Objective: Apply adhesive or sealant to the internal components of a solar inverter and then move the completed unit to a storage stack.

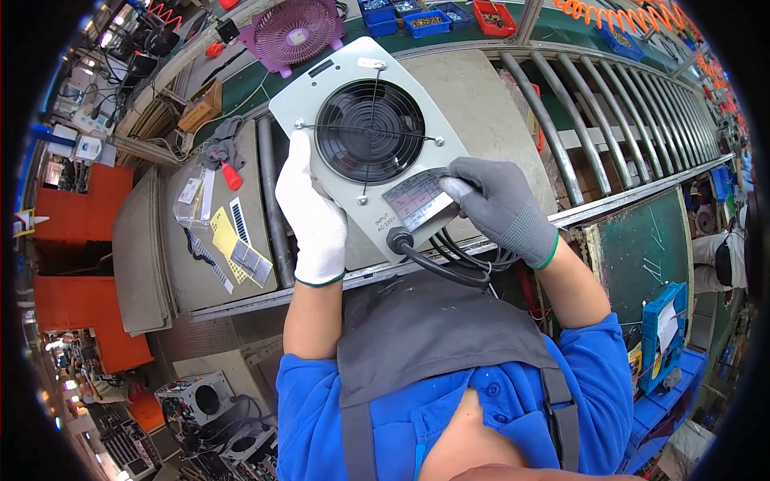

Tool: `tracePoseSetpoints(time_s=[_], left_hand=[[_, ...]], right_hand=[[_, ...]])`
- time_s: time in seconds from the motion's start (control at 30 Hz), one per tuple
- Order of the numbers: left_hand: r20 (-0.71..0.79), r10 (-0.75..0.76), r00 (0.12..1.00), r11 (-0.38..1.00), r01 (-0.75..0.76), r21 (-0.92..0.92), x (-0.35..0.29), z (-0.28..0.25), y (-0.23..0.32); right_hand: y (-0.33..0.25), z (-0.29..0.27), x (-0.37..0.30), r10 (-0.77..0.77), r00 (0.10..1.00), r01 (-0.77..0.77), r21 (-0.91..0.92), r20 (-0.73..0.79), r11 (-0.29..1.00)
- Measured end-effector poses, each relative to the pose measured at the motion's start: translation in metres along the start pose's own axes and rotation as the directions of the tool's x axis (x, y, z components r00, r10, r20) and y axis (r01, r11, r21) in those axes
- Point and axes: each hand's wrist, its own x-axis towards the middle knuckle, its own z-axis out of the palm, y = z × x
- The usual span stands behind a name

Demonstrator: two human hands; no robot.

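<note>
Squarely between both hands (314, 216) (507, 210), fan unit (370, 132)

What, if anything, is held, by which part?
A pale fan unit appears steadied along its left edge by the left hand. The right hand has its thumb on the label near the right edge; hidden fingers leave that grip unclear.

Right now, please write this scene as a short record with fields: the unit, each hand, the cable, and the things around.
Unit: light grey panel with round black fan
Left hand: white glove, against panel's left edge
Right hand: grey glove, thumb at the label
Cable: black, joins panel's lower end
To the left: yellow sheet, red-handled tool
To the right: metal rollers
Beyond: purple fan
</note>
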Motion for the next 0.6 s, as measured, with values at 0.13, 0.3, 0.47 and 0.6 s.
tracePoseSetpoints(time_s=[0.13, 0.3, 0.47, 0.6], left_hand=[[-0.010, -0.016, 1.000, 1.000, 0.015, -0.009, -0.002, 0.000, 0.001], [0.085, 0.078, 0.993, 0.996, -0.081, 0.031, -0.004, -0.001, -0.001], [0.067, 0.052, 0.996, 0.998, -0.053, 0.017, -0.005, 0.000, -0.003], [0.079, 0.020, 0.997, 1.000, -0.022, 0.019, -0.008, 0.002, -0.002]], right_hand=[[-0.002, 0.001, -0.002, -0.022, 0.999, 0.021, -0.031, -0.026, 0.999], [-0.010, -0.002, -0.004, -0.065, 0.997, 0.059, -0.143, -0.037, 0.988], [-0.005, -0.001, -0.008, -0.056, 0.998, 0.049, -0.168, -0.041, 0.985], [-0.004, 0.014, -0.008, -0.076, 0.994, 0.044, -0.328, -0.084, 0.944]])
